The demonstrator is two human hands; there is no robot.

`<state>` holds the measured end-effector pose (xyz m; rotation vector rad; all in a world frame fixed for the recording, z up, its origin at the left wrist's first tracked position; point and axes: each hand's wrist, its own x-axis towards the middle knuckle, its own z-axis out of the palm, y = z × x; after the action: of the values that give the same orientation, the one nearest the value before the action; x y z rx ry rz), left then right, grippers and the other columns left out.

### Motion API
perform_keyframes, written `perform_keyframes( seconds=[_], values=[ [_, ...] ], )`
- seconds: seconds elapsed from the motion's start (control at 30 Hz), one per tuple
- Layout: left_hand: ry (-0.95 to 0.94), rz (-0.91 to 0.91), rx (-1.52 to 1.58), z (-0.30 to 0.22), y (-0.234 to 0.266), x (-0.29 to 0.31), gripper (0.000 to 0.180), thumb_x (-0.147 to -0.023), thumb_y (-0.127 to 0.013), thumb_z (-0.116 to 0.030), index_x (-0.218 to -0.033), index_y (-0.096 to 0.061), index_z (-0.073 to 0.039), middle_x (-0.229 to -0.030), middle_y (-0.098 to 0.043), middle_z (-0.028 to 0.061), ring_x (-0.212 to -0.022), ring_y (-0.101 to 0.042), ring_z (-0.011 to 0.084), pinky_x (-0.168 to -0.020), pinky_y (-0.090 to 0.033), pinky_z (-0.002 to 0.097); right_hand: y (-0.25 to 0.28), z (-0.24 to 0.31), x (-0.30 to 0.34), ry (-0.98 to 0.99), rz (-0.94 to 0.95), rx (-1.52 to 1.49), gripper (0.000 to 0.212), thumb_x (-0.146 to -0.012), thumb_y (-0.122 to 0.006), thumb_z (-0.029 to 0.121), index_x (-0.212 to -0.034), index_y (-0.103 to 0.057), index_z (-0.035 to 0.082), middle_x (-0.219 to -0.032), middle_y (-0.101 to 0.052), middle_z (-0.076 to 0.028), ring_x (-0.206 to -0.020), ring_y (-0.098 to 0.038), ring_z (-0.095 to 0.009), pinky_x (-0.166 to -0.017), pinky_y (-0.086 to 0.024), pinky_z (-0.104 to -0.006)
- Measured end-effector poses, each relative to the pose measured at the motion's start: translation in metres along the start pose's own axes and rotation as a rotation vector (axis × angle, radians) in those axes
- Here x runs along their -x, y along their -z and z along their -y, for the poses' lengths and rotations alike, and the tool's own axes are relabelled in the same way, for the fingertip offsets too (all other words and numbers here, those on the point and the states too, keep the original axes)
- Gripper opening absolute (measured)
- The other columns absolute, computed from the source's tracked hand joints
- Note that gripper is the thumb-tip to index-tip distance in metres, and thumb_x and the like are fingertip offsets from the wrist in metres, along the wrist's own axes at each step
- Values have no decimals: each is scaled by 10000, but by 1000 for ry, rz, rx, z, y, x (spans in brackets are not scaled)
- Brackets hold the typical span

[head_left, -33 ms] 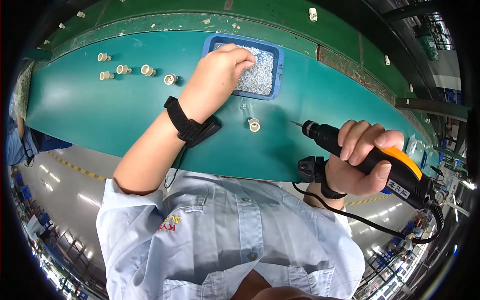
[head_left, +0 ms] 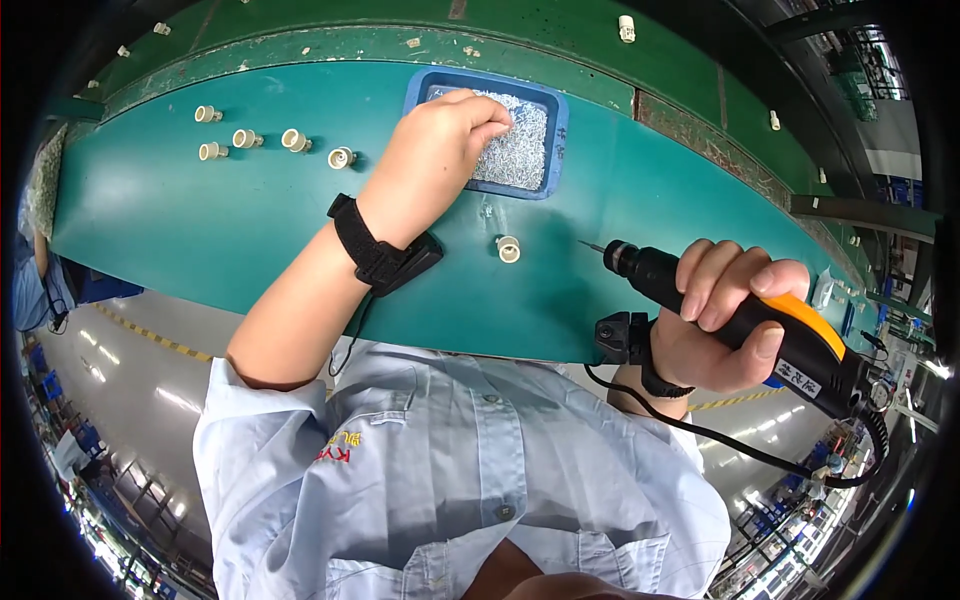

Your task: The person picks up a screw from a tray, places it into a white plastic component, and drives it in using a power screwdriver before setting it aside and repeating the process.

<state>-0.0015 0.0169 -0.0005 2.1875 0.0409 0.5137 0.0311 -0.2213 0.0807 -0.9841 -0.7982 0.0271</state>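
My left hand (head_left: 440,140) reaches over a blue tray (head_left: 556,140) of small shiny metal pieces that look like screws (head_left: 518,152). Its thumb and fingers are pinched together; anything between the tips is hidden. In my right hand (head_left: 735,300) is a black and orange electric screwdriver (head_left: 655,276), held with its thin bit pointing left above the mat. A cream cylindrical fitting (head_left: 508,250) stands by itself between the bit and my left wrist, touched by neither hand.
Several similar cream fittings (head_left: 295,140) lie on the green mat (head_left: 150,210), left of the tray. Beyond its far edge runs a green surface (head_left: 540,30) carrying another white fitting (head_left: 627,30). The screwdriver's black cord (head_left: 740,450) loops below my right hand. A person's blue sleeve (head_left: 38,290) shows far left.
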Motion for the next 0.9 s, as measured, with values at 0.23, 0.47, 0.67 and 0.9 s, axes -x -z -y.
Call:
perform_keyframes(
  seconds=[0.23, 0.47, 0.67, 0.9],
  values=[
    [225, 13, 430, -23, -2, 21, 78, -814, -653, -14, -890, -663, 0, -854, -655, 145, -765, -644, 288, -669, -520, 343, -15, 7, -7, 53, 65, -104, 412, -887, -633, 401, -1042, -447, 68, -654, -522, -29, -551, -517, -161, -548, -412, -294],
    [5, -19, -26, 3, -1, 8, 84, -797, -673, -55, -879, -684, -42, -823, -648, 90, -764, -619, 284, -684, -502, 353, -21, 6, -8, 20, 128, -64, 436, -879, -638, 441, -1033, -449, 79, -675, -527, -26, -556, -523, -158, -550, -415, -294],
    [-57, -62, -222, 2, -3, 7, 79, -780, -696, -61, -858, -690, -66, -870, -628, 58, -844, -578, 263, -742, -465, 348, -17, 6, -7, -8, 128, -29, 426, -875, -649, 427, -1029, -457, 80, -670, -526, -26, -550, -519, -157, -544, -415, -295],
    [-89, -117, -272, 4, -11, 9, 35, -792, -681, -132, -796, -668, -100, -854, -597, 37, -900, -548, 256, -827, -413, 380, -15, 3, -10, 9, 145, -22, 418, -886, -634, 416, -1046, -459, 72, -664, -527, -29, -545, -515, -155, -542, -416, -293]
  ],
)
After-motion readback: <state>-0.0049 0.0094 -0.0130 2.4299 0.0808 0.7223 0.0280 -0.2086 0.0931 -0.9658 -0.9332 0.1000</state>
